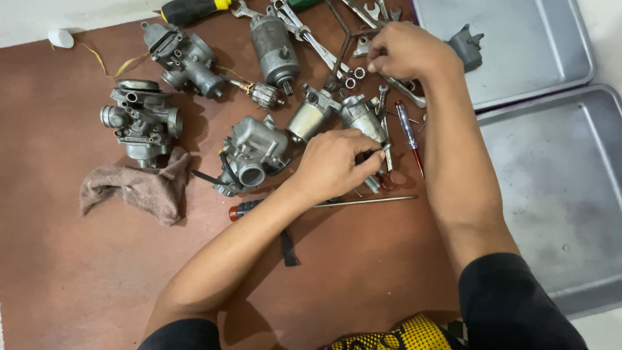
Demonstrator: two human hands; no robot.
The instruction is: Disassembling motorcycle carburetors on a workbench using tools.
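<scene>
My left hand [334,162] rests on the brown mat, fingers pinched on a small dark part next to a grey carburetor body [361,115]. My right hand [405,50] reaches to the far side, fingers closed among the wrenches [311,35] and small metal rings [355,76]; what it grips is hidden. A long screwdriver [363,201] with a black and red handle lies just below my left hand. A thin red screwdriver [408,129] lies between my arms.
Three more carburetors [141,120] [184,57] [254,154] and a starter motor [275,48] lie on the mat. A brown rag [139,188] is at the left. Two grey metal trays [551,39] [564,194] sit on the right, one holding a dark part [466,45].
</scene>
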